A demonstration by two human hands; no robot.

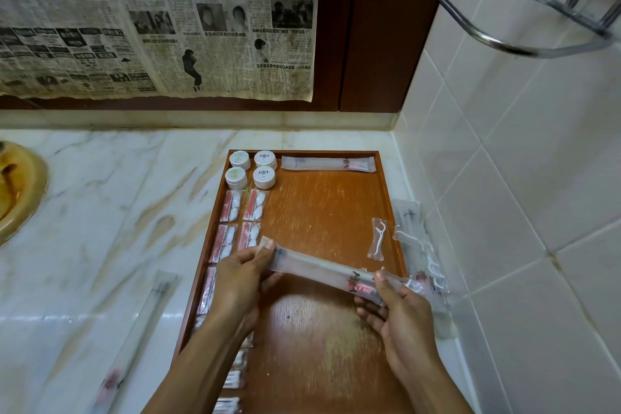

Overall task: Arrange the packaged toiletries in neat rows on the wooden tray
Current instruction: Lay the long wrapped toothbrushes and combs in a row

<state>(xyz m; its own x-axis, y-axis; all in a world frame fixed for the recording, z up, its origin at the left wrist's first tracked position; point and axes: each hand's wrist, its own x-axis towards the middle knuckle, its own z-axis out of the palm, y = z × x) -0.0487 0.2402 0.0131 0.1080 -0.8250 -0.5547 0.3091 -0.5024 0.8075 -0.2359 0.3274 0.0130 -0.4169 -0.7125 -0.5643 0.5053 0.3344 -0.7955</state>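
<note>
A wooden tray [322, 208] lies on the marble counter by the tiled wall. Over its middle I hold a long clear toothbrush packet [316, 267] by both ends: my left hand [242, 276] pinches the left end, my right hand [400, 309] grips the right end. At the tray's far edge lies another toothbrush packet [327, 163], next to several round white soap packs [253, 169]. Small red-and-white packets [240, 208] run in two columns down the left side. A floss pick packet [378, 239] lies at the right edge.
More clear packets [420, 252] are piled between the tray and the tiled wall [521, 178]. One long packet [141, 333] lies on the counter left of the tray. A brown basin [16, 188] sits far left. A metal ring holder [524, 20] juts from the wall above.
</note>
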